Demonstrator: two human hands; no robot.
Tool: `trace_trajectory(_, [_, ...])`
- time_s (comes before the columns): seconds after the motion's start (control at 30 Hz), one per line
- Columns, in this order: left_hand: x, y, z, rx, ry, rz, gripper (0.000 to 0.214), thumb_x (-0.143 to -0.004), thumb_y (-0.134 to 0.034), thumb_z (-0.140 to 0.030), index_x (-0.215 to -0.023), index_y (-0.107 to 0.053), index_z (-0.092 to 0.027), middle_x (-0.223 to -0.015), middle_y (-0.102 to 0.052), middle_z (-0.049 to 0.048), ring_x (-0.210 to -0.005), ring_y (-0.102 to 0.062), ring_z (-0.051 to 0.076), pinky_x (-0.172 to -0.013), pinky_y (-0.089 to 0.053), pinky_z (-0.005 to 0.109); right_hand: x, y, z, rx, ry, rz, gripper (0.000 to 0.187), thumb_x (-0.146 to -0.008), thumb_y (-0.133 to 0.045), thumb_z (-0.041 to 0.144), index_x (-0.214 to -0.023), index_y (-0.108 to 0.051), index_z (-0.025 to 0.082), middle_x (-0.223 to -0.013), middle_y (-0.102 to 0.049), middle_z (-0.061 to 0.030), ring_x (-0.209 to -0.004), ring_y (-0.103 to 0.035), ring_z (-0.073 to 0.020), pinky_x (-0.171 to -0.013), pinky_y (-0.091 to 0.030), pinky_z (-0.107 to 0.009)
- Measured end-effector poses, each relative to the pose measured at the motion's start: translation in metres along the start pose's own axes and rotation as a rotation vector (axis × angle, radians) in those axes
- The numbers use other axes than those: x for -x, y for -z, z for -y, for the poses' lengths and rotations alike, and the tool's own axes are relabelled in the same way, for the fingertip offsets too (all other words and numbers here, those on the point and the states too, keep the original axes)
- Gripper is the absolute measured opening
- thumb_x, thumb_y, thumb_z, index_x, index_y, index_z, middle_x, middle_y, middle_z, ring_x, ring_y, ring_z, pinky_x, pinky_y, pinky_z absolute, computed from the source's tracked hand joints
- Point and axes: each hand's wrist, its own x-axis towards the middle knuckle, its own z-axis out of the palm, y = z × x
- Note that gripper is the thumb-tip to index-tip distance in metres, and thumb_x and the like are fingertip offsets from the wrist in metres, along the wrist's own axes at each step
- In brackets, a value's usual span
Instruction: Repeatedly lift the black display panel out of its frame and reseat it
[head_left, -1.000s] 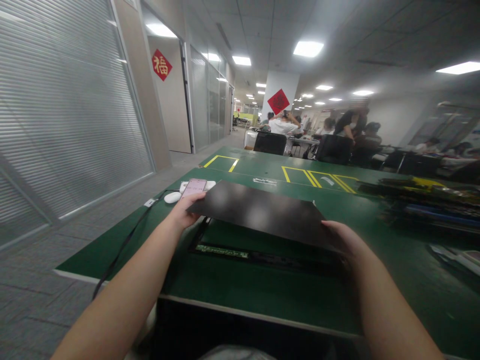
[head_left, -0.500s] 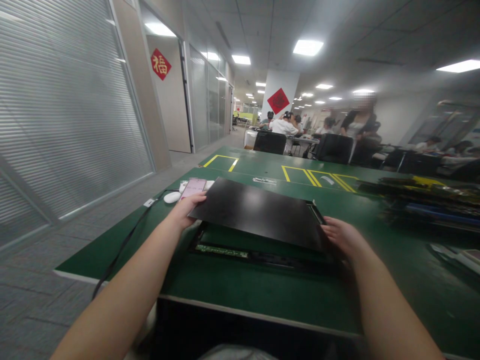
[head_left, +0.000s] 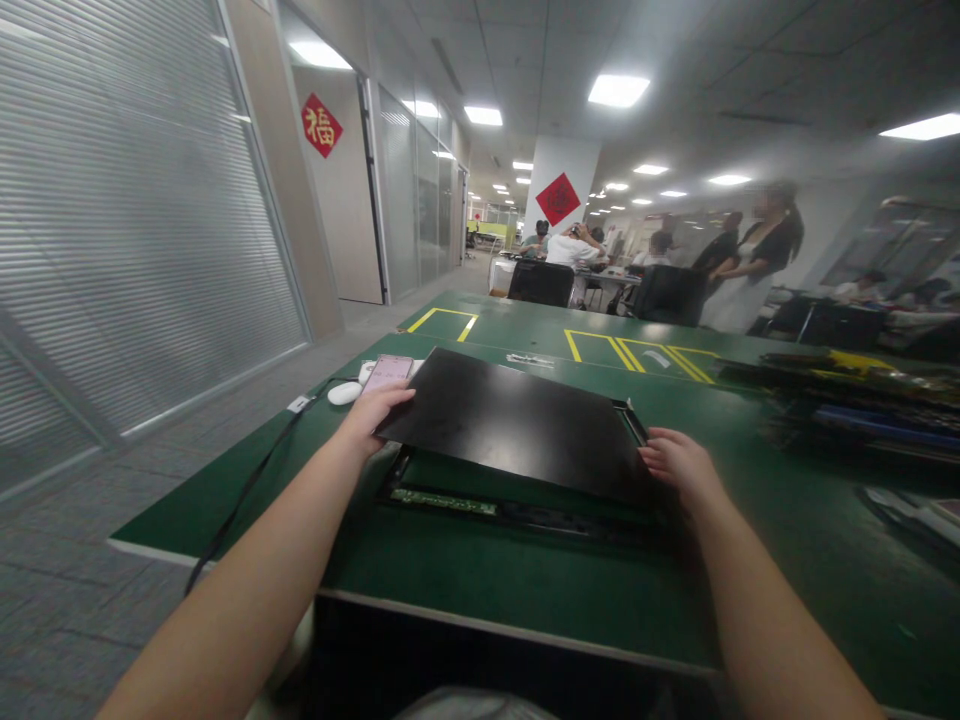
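L hand [head_left: 373,417] pinches flat black rect. panel [head_left: 517,420], prob. for tilt, nr green table [head_left: 465,570] front edge; R hand [head_left: 685,468] half-curled, hold unclear.

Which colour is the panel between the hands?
The panel is black, as the head view shows.

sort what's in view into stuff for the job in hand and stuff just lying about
Likely for the job:
panel, gripped by the left hand, with the right hand at its other end
frame, beneath
circuit board, along the frame's near side

Apparently just lying about:
phone
white oval thing beside it
cable
blurred stack at right, use unclear
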Motion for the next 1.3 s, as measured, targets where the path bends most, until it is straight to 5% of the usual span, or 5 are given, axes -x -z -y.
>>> trace_trajectory(0.6, [0.004, -0.005, 0.007, -0.116, -0.034, -0.01, 0.032, -0.057, -0.077, -0.007, -0.087, -0.074, -0.014, -0.065, -0.074, 0.0047, -0.054, -0.068, 0.019, -0.049, -0.053, 0.026, -0.023, 0.012, -0.019, 0.22, 0.166, -0.077, 0.042, -0.069, -0.06, 0.024, -0.111, -0.066, 0.019, -0.069, -0.07, -0.0039, -0.06, -0.065, -0.0182, -0.055, -0.048, -0.027])
trace_trajectory(1.3, [0.007, -0.011, 0.012, -0.195, -0.038, 0.014, 0.023, -0.058, -0.072, -0.003, -0.077, -0.074, -0.015, -0.063, -0.073, 0.0046, -0.055, -0.067, 0.019, -0.054, -0.053, 0.027, -0.012, 0.018, -0.007, 0.413, 0.139, -0.104, 0.051, -0.08, -0.043, 0.045, -0.12, -0.064, 0.021, -0.074, -0.073, -0.0053, -0.063, -0.061, -0.0216, -0.06, -0.042, -0.032])
